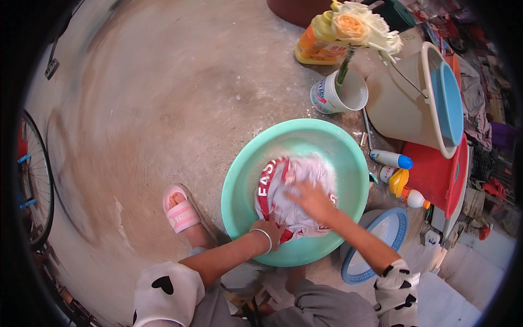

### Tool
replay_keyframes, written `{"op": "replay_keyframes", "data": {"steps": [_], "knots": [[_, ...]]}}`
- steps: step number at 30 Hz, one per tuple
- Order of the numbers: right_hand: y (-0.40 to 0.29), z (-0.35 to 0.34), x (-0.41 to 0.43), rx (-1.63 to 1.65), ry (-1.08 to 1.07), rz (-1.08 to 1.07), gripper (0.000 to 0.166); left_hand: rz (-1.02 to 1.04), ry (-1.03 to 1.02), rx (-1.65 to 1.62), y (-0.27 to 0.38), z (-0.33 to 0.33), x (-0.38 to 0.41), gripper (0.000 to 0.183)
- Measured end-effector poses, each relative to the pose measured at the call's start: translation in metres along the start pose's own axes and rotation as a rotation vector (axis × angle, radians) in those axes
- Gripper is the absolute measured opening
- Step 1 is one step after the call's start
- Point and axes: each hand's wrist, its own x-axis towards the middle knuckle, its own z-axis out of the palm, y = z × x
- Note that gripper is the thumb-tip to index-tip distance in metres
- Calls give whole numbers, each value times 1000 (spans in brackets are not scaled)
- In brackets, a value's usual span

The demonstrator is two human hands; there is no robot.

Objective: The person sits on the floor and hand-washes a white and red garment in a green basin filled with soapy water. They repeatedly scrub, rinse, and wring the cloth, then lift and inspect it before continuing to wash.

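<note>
A wet-looking, pale pinkish-grey garment (298, 222) lies bunched in a round mint-green plastic basin (238, 175). Red bands with white lettering run along its left side, and a little froth or wet sheen shows around it. My left hand (268, 234), with a silver bangle at the wrist, grips the cloth at its lower left edge; the fingertips are partly hidden in the folds. Over the middle of the garment is my right hand (311, 201), blurred, its fingers spread. Whether its palm presses on the cloth I cannot tell.
Right of the basin stand a blue-rimmed basket or tub (350, 269), several bottles including a blue-capped one (388, 158), a red basin (423, 171) and a beige bucket (402, 94). Beyond are a white tub (322, 96) holding roses and a yellow jug (318, 41). A bicycle wheel (50, 180) is far left.
</note>
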Motion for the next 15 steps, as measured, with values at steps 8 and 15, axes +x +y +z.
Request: {"op": "replay_keyframes", "data": {"steps": [8, 15], "knots": [[28, -24, 42, 34, 131, 277, 39, -12, 37, -13, 0, -1, -6, 71], [-36, 43, 20, 69, 75, 115, 42, -7, 5, -17, 5, 10, 6, 69]]}}
